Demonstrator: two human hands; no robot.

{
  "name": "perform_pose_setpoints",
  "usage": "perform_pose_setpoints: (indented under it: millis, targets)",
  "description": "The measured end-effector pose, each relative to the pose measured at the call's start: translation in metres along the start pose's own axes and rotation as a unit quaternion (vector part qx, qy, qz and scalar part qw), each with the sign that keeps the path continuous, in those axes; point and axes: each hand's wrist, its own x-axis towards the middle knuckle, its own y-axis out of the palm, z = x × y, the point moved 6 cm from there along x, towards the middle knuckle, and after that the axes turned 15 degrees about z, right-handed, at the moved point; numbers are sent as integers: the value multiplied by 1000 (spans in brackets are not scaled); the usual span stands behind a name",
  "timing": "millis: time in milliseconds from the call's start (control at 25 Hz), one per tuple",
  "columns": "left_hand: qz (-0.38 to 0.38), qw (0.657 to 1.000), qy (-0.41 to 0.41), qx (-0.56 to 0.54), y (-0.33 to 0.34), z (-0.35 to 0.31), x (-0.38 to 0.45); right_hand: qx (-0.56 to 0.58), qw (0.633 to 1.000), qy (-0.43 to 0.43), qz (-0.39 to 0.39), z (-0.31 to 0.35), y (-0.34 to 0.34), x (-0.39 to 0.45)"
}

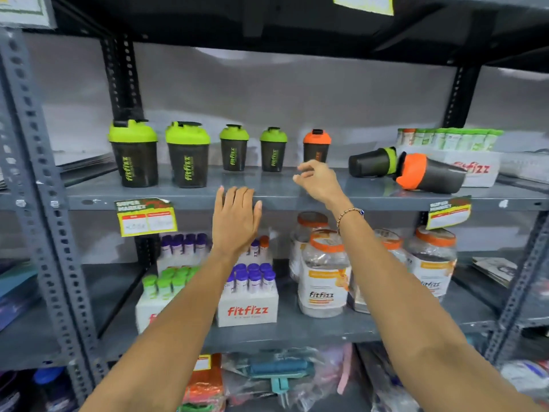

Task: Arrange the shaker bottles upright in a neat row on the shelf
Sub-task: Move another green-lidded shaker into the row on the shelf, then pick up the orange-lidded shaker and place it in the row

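On the grey shelf (pixel 184 196) several dark shaker bottles stand upright in a row: two large green-lidded ones (pixel 134 153) (pixel 188 154), two small green-lidded ones (pixel 234 147) (pixel 273 149) and a small orange-lidded one (pixel 316 144). To the right, a green-lidded shaker (pixel 372 162) and an orange-lidded shaker (pixel 427 173) lie on their sides. My right hand (pixel 319 181) hovers just in front of the small orange-lidded bottle, fingers loosely curled, holding nothing. My left hand (pixel 236 218) is flat with fingers spread at the shelf's front edge, empty.
A white fitfizz box (pixel 475 169) of green-capped tubes stands at the right behind the fallen shakers. Price tags (pixel 145 217) hang from the shelf edge. The shelf below holds boxes of purple- and green-capped tubes (pixel 248 295) and large jars (pixel 323 281). Perforated steel uprights (pixel 35 179) frame the rack.
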Motion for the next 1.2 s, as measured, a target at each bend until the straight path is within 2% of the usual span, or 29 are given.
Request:
perform_pose_setpoints:
  millis: [160, 240, 320, 440, 520, 720, 800, 920, 1040, 1200]
  targets:
    - [10, 999, 2, 46, 15, -47, 20, -100, 986, -53, -120, -31, -99, -17]
    - [13, 998, -19, 53, 20, -59, 25, -184, 968, -19, -169, -54, -154, -28]
    - [-6, 998, -22, 62, 21, -58, 24, -246, 955, 49, -161, -83, -190, -31]
    - [-32, 997, -18, 67, 16, -58, 21, -308, 943, 100, -80, -119, -208, -22]
    - [-34, 997, -20, 64, 13, -59, 22, -317, 942, 99, -54, -125, -212, -18]
    - [-35, 997, -14, 63, 13, -60, 21, -339, 934, 74, -90, -104, -204, -20]
    - [-26, 996, 11, 79, 13, -59, 23, -284, 953, 6, -104, -90, -187, -16]
    - [-20, 995, 19, 100, 13, -42, 22, -72, 985, -91, -127, -62, -160, -11]
    - [-45, 995, -4, 91, 13, -34, 21, 106, 987, -87, -85, -47, -119, 1]
    - [-77, 993, 11, 92, 14, -34, 20, 212, 974, -58, -49, -43, -69, 28]
